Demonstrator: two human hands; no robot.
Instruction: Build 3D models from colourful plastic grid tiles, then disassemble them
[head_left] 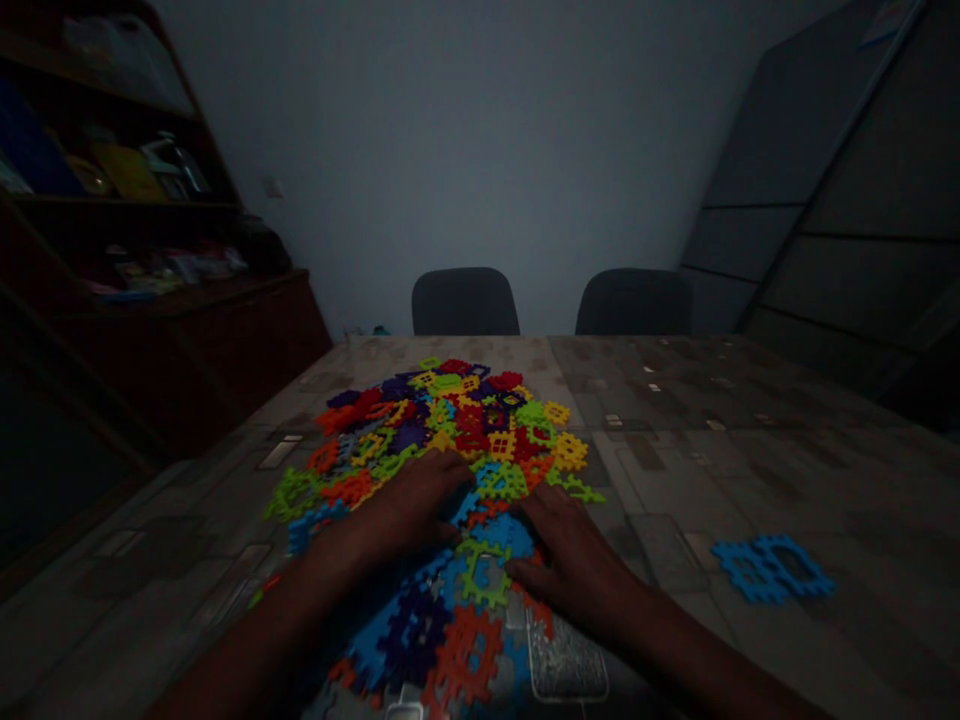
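Note:
A pile of colourful interlocking plastic building pieces (472,430) lies spread over the table, in red, yellow, green, orange, purple and blue. My left hand (427,490) rests on the middle of the pile, palm down, thumb apart from the fingers, with blue pieces under and beside it. At the pile's right edge is my right hand (562,550), its fingers and thumb apart, touching or just over a blue piece (510,535). Between the hands is a green square frame piece (484,572). Closer to me lie an orange piece (472,655) and a dark purple piece (416,635).
Two joined blue pieces (772,570) lie apart on the right of the patterned table (675,460). Two dark chairs (465,302) stand at the far side, before a pale wall. Shelves (120,200) with assorted items are on the left, a panelled cabinet (847,200) on the right.

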